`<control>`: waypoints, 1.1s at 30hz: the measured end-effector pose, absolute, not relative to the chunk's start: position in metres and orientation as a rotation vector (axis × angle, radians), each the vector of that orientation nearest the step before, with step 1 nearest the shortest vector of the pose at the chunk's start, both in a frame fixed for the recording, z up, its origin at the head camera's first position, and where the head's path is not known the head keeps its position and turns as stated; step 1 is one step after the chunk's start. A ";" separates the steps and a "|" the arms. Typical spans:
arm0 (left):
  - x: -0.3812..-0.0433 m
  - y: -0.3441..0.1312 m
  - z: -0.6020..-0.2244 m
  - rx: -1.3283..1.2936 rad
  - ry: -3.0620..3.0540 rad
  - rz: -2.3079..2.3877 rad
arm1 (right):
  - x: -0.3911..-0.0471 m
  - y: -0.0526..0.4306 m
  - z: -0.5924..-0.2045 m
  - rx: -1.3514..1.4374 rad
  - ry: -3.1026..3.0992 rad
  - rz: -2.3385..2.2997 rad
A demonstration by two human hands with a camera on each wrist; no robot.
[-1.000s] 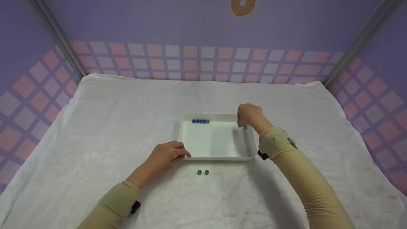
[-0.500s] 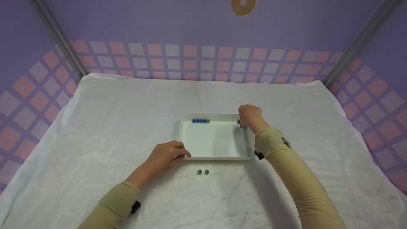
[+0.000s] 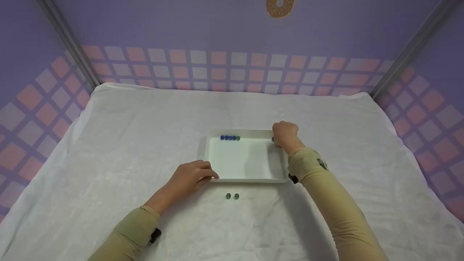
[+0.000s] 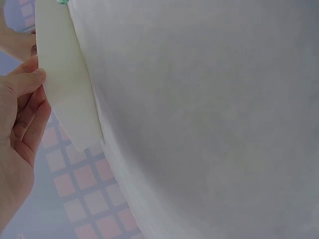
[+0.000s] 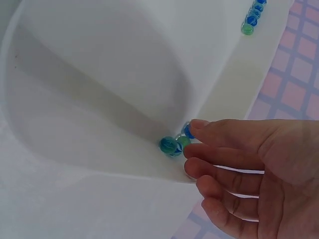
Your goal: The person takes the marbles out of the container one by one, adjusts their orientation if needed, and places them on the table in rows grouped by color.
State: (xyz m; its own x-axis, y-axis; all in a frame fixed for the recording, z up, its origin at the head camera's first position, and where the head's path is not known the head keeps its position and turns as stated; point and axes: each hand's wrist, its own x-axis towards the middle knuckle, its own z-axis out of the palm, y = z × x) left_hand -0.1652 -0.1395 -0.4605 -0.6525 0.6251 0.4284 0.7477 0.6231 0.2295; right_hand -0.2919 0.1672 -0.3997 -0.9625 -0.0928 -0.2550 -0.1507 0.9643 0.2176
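My left hand [image 3: 189, 175] pinches the near-left corner rim of a shallow white tray [image 3: 250, 180]; the left wrist view shows thumb and fingers on the tray wall [image 4: 65, 84]. At the tray's far-right corner my right hand [image 3: 285, 134] reaches inside. In the right wrist view, its thumb and index finger pinch a blue marble [image 5: 189, 130]. Pressed close beside it are a green marble [image 5: 183, 142] and a blue-green marble [image 5: 169, 145], partly hiding another. Along the far wall lies a row of blue marbles [image 3: 228, 137], ending in a green marble [image 3: 238, 138].
Two green marbles [image 3: 232, 196] lie on the white cloth [image 3: 145, 127] in front of the tray. Behind the table stands a purple wall [image 3: 203, 29] with pink and white squares; grey posts [image 3: 69, 43] mark the corners.
My right hand has shifted slightly nearer within the far-right corner and now covers more of the marbles there. The left hand keeps its grip; the marble row stays in place.
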 end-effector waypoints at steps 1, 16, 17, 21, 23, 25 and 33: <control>-0.165 -0.139 -0.460 -1.108 -2.542 -0.564 | -0.292 0.167 -0.400 -0.177 2.879 0.352; -0.165 -0.139 -0.460 -1.096 -2.570 -0.590 | -0.296 0.161 -0.411 -0.125 2.877 0.410; -0.165 -0.139 -0.460 -1.096 -2.572 -0.588 | -0.297 0.161 -0.412 -0.124 2.874 0.419; -0.165 -0.139 -0.459 -1.095 -2.578 -0.583 | -0.297 0.159 -0.413 -0.120 2.870 0.442; -0.165 -0.139 -0.459 -1.096 -2.573 -0.581 | -0.297 0.159 -0.413 -0.119 2.871 0.449; -0.165 -0.139 -0.459 -1.097 -2.567 -0.583 | -0.297 0.159 -0.413 -0.129 2.868 0.462; -0.164 -0.140 -0.460 -1.107 -2.560 -0.583 | -0.297 0.158 -0.418 -0.142 2.862 0.483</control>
State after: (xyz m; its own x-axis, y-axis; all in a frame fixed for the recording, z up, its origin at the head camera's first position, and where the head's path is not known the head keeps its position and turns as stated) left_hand -0.1644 -0.1399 -0.4598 -0.6621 0.6242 0.4147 0.7422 0.6227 0.2476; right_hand -0.2969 0.1578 -0.4175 -0.9676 -0.0559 -0.2463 -0.1337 0.9408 0.3116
